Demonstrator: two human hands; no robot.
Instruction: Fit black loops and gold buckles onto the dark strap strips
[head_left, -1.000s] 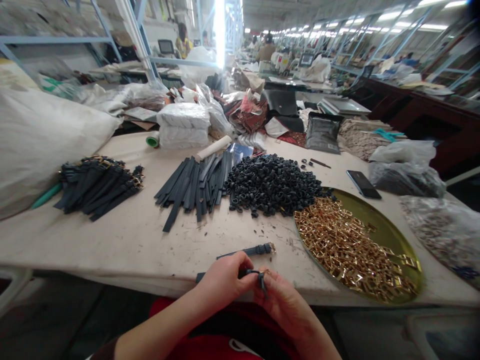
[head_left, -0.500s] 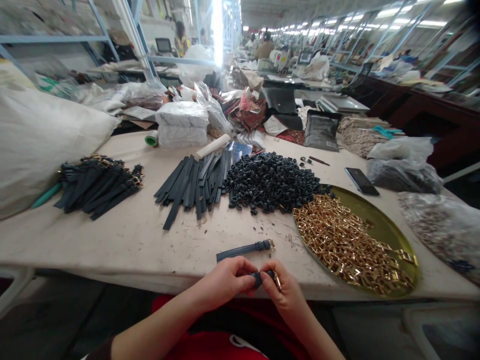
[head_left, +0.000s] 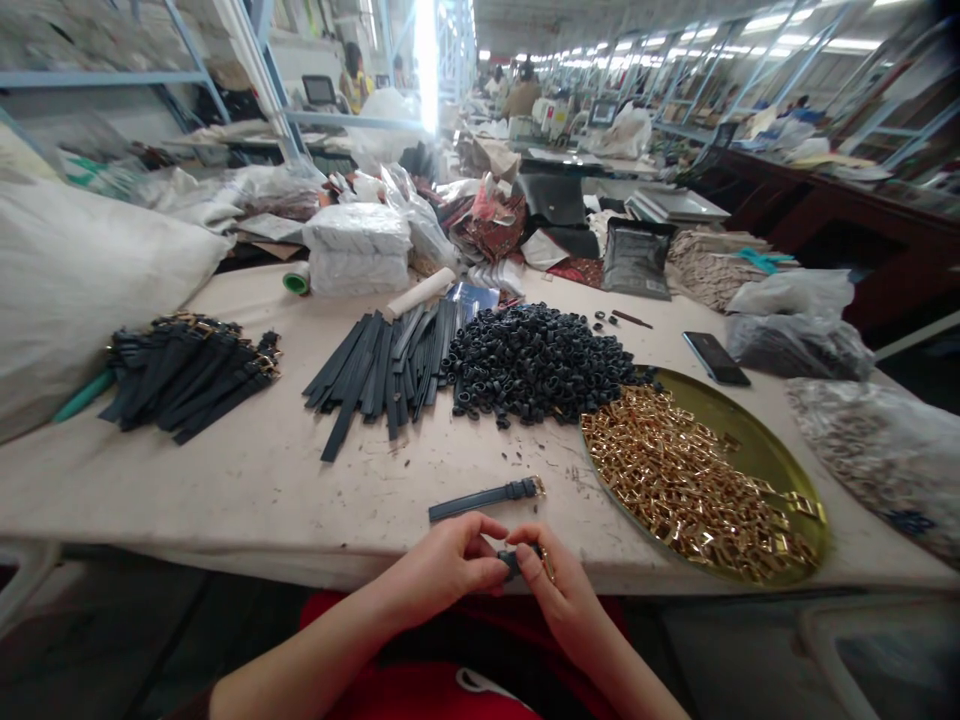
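At the table's front edge, my left hand [head_left: 457,565] and my right hand [head_left: 553,575] meet, both closed on one short dark strap [head_left: 510,563]. A gold buckle [head_left: 549,566] shows at the right fingers, and most of the strap is hidden by the hands. Just beyond them lies another dark strap [head_left: 484,496] with a gold buckle at its right end. Farther back are a heap of small dark loops [head_left: 540,360] and a fan of flat dark strips [head_left: 382,370]. Gold buckles [head_left: 675,470] fill much of a round gold tray [head_left: 761,425] on the right.
Buckled dark straps [head_left: 191,375] are piled at the left beside a big white sack [head_left: 90,270]. A phone [head_left: 716,358] lies behind the tray, near plastic bags [head_left: 799,345]. Wrapped white packs [head_left: 358,250] and a white roll [head_left: 421,292] stand at the back.
The fingers have shifted slightly on the strap, and less of it and its buckle shows now. The whole view has moved a little; the heaps look the same.
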